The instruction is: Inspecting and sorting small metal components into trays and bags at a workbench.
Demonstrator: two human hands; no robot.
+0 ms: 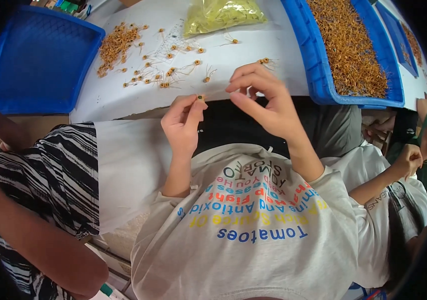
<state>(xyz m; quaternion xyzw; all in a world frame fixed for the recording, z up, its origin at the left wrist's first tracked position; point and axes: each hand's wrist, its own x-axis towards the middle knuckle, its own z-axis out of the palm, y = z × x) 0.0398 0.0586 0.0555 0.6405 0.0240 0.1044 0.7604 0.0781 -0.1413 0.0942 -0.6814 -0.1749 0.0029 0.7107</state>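
Observation:
My left hand (182, 120) is closed in a pinch at the table's front edge. Between its thumb and forefinger sits a small ring-shaped coil (201, 97), dark greenish in the middle and partly hidden by the fingertips. My right hand (266, 100) hovers just to the right, fingers curved and apart, thumb close below the forefinger; I make out nothing held in it. Beyond both hands, several small orange coils with thin wire leads (197, 63) lie scattered on the white table (253, 52).
A heap of coils (118, 44) lies at the far left, beside a blue tray (43, 60). A yellow-green filled plastic bag (226, 16) rests at the back. The blue bin (318, 75) on the right holds many orange wired pieces (348, 45). Co-workers sit close on both sides.

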